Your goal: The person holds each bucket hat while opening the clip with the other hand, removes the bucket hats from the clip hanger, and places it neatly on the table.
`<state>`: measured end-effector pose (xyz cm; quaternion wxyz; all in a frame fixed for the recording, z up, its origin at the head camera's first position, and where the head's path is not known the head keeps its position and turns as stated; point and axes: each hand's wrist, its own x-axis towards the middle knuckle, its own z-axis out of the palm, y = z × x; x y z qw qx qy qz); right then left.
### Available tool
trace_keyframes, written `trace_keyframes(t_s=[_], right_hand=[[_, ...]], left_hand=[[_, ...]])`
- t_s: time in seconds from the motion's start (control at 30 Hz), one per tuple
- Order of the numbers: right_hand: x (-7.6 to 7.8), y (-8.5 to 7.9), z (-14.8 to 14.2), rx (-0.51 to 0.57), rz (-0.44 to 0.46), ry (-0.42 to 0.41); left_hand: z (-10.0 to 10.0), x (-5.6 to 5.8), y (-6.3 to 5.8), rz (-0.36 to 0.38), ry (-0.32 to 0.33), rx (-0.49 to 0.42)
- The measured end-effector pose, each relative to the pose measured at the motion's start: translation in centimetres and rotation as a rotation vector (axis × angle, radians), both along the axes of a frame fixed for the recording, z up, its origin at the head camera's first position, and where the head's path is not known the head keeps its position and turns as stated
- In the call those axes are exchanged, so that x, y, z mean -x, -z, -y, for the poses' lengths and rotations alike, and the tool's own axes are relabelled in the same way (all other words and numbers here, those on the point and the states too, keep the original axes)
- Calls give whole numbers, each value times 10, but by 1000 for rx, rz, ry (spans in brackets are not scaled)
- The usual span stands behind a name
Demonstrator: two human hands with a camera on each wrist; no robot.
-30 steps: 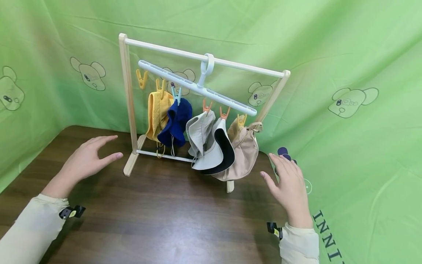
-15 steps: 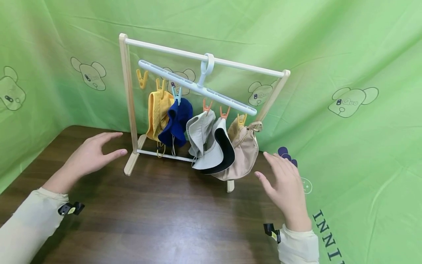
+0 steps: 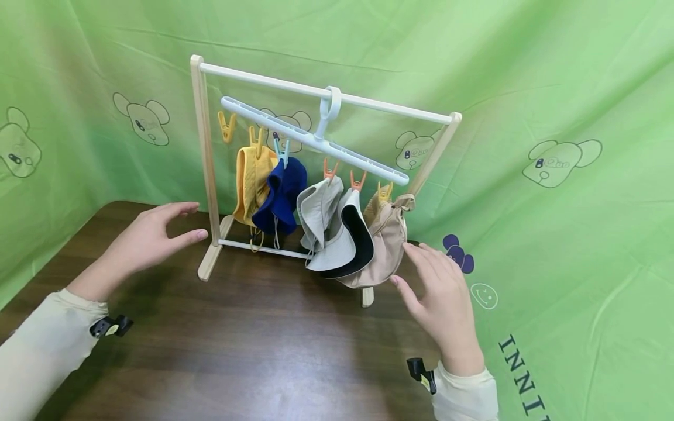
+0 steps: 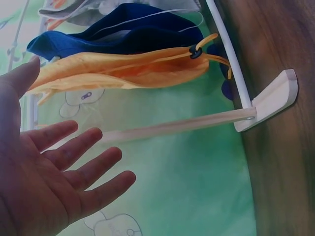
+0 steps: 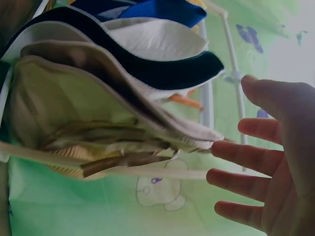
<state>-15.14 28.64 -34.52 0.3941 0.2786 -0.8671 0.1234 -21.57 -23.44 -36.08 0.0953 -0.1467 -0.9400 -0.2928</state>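
From a pale blue hanger [image 3: 316,140] several hats hang in colored clips. A yellow hat [image 3: 254,181] and a dark blue hat [image 3: 284,193] are on the left, a grey hat [image 3: 318,210] in the middle. On the right hang a white hat with a black-edged brim [image 3: 337,251] and a beige hat [image 3: 388,240] with a bow. My right hand [image 3: 442,298], fingers spread and holding nothing, has its fingertips right at the beige hat's edge. My left hand [image 3: 144,240] hovers empty, fingers extended, beside the rack's left post.
A wooden rack [image 3: 204,152] with white bars carries the hanger and stands on the dark brown table [image 3: 253,345]. One yellow clip [image 3: 226,127] at the hanger's left end holds no hat. Green printed cloth [image 3: 579,234] surrounds the table at the back and sides.
My right hand has moved left, up to the beige hat. My left hand has shifted slightly right and up toward the rack's post. The hats hang nearly as before.
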Motion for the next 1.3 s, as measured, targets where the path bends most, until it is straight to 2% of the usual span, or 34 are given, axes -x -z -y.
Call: trace_keyframes(t_s=[0.2,0.5,0.77,0.9,1.3], right_hand=[[-6,-10,14,14,-29,-36],[-11,-17,44,7,-83,-142],[-15,-13,68,-6,-79,-187],[-15,-11,79,-12,-78,-220],[-5,-4,108,-20,-16,-309]], left_hand=[[-7,0,-7,3,11,28],[-11,1,-18,4,10,22],[-17,5,-32,4,22,-8],[-20,8,-40,31,24,-31],[-30,20,-62,88,25,-95]])
